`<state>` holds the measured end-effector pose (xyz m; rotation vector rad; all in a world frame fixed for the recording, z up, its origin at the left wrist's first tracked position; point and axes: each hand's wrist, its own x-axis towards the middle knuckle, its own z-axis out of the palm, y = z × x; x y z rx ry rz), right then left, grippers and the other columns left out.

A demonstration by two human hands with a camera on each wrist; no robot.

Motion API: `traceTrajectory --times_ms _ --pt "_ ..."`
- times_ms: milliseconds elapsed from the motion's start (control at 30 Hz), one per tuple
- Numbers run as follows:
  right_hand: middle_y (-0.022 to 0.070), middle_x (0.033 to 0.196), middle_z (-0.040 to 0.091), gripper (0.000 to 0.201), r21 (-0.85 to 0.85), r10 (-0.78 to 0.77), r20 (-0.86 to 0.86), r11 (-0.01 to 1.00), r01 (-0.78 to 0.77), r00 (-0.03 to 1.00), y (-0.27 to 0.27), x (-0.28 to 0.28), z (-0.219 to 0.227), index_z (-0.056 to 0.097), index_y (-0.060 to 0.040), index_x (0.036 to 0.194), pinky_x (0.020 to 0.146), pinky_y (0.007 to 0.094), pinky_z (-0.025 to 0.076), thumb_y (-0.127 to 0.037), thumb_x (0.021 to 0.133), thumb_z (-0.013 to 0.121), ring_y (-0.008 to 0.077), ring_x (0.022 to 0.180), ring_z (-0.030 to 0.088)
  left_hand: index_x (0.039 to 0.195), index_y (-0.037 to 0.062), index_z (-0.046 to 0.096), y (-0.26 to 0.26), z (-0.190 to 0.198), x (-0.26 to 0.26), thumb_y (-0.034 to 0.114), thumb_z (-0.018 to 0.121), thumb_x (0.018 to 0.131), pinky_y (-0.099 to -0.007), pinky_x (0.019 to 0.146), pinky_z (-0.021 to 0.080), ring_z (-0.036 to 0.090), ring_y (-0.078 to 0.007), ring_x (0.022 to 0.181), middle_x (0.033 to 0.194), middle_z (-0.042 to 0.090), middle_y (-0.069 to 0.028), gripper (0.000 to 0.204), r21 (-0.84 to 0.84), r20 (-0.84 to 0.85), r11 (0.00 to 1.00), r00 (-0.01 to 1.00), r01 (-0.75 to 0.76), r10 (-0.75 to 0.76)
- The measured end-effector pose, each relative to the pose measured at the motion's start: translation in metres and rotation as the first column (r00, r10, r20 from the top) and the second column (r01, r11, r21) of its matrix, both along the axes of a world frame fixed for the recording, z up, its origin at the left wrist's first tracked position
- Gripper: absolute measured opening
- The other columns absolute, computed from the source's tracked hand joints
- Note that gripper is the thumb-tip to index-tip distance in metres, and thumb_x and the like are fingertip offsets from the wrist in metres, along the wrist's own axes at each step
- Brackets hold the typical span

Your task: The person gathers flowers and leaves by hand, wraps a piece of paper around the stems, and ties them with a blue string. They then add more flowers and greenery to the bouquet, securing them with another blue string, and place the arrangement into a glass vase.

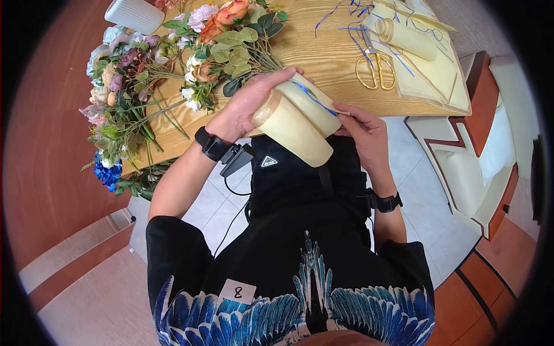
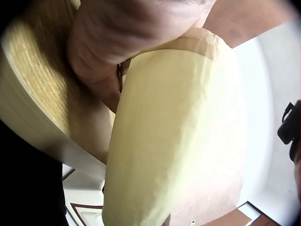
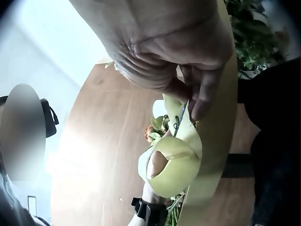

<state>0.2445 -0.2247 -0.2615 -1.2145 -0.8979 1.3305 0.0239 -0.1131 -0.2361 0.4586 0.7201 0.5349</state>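
Observation:
A pale yellow paper roll (image 1: 295, 131), rolled in from both sides, is held over the table's front edge. The left hand (image 1: 249, 104) grips its left end, fingers curled round the paper; in the left wrist view that hand (image 2: 136, 37) covers the top of the paper (image 2: 155, 127). A blue ribbon (image 1: 314, 99) lies along the far roll. The right hand (image 1: 366, 135) pinches the ribbon and paper edge at the right end. In the right wrist view the fingertips of the right hand (image 3: 174, 52) meet at the ribbon, above the open-ended paper roll (image 3: 176, 174).
Artificial flowers (image 1: 124, 86) spread over the table's left side, beside a white ribbed vase (image 1: 135, 16). Gold-handled scissors (image 1: 375, 69) lie at the right, next to stacked yellow paper (image 1: 427, 75), another paper roll (image 1: 404, 39) and loose blue ribbons (image 1: 340, 14).

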Motion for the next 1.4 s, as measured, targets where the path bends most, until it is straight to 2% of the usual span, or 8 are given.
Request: traceTrajectory --times_ms 167,533,700,800,1000,1200,1267,1400 --pt "0.0084 0.103 0.071 0.021 -0.027 0.028 0.057 0.999 -0.027 0.998 0.003 0.005 0.001 0.07 -0.0009 0.113 0.069 0.0241 0.057 -0.005 0.095 0.059 0.0108 0.079 0.067 0.128 -0.0008 0.05 0.003 0.008 -0.002 0.023 0.056 0.098 -0.0386 0.093 0.054 0.064 -0.0263 0.109 0.12 0.063 -0.0149 0.039 0.081 -0.106 0.989 0.988 0.124 -0.115" --pt "0.0086 0.106 0.071 0.022 -0.031 0.039 0.062 0.999 -0.037 0.997 0.005 0.01 -0.001 0.069 -0.0012 0.114 0.072 0.0245 0.057 -0.006 0.094 0.062 0.011 0.08 0.067 0.125 -0.0034 0.053 -0.002 0.005 -0.004 0.02 0.058 0.098 -0.0361 0.093 0.054 0.065 -0.0245 0.108 0.124 0.063 -0.0151 0.037 0.112 -0.111 0.993 0.993 0.041 -0.028" --pt "0.006 0.1 0.07 0.027 -0.065 0.109 0.022 0.992 -0.108 0.994 0.003 0.009 0.018 0.066 -0.0003 0.117 0.07 0.0237 0.054 -0.011 0.092 0.065 0.0088 0.078 0.065 0.13 -0.0036 0.048 0.0 -0.001 -0.006 0.017 0.06 0.096 -0.0362 0.095 0.053 0.063 -0.0249 0.112 0.126 0.061 -0.0151 0.041 0.123 -0.11 0.992 0.994 0.036 -0.022" --pt "0.0049 0.095 0.07 0.026 -0.091 0.084 0.158 0.993 -0.07 0.984 0.005 0.005 0.017 0.066 -0.0003 0.115 0.068 0.0234 0.053 -0.013 0.092 0.065 0.0078 0.076 0.064 0.13 -0.0028 0.047 0.001 0.001 -0.005 0.015 0.061 0.095 -0.0369 0.098 0.051 0.061 -0.025 0.115 0.128 0.06 -0.0153 0.042 0.088 -0.058 0.996 0.998 0.033 -0.028" --pt "0.0031 0.087 0.07 0.021 -0.049 0.032 0.152 0.999 -0.024 0.988 0.01 -0.001 0.012 0.068 -0.0005 0.109 0.065 0.0223 0.051 -0.014 0.093 0.065 0.0065 0.073 0.062 0.132 0.0027 0.046 0.001 0.003 -0.005 0.016 0.06 0.096 -0.0394 0.102 0.048 0.059 -0.027 0.118 0.128 0.059 -0.0156 0.041 0.056 -0.019 0.998 1.0 -0.021 0.022" --pt "0.0011 0.086 0.068 0.016 -0.009 0.042 0.222 0.999 -0.041 0.974 0.012 0.0 0.011 0.068 0.001 0.103 0.065 0.0203 0.047 -0.011 0.092 0.065 0.0043 0.073 0.06 0.121 0.0034 0.057 0.006 0.005 -0.004 0.026 0.065 0.094 -0.0347 0.087 0.057 0.067 -0.0218 0.102 0.116 0.066 -0.0133 0.036 0.009 -0.103 0.999 0.994 0.045 -0.044" --pt "0.0009 0.086 0.068 0.015 0.006 0.038 0.239 0.999 -0.041 0.97 0.013 -0.001 0.011 0.068 0.001 0.103 0.064 0.0199 0.046 -0.01 0.092 0.065 0.004 0.073 0.06 0.103 0.0014 0.065 0.002 0.014 0.001 0.031 0.073 0.088 -0.0298 0.069 0.06 0.071 -0.0168 0.075 0.092 0.071 -0.0101 0.034 0.049 -0.217 0.999 0.976 0.018 -0.006" --pt "0.0011 0.085 0.067 0.013 0.065 0.014 0.235 0.997 -0.03 0.972 0.015 -0.004 0.009 0.067 0.0003 0.102 0.064 0.02 0.045 -0.008 0.092 0.064 0.0039 0.072 0.059 0.108 0.0037 0.066 0.006 0.012 0.0 0.034 0.072 0.089 -0.0295 0.071 0.06 0.071 -0.0159 0.08 0.098 0.07 -0.0093 0.036 0.02 -0.253 0.998 0.966 0.067 -0.059"
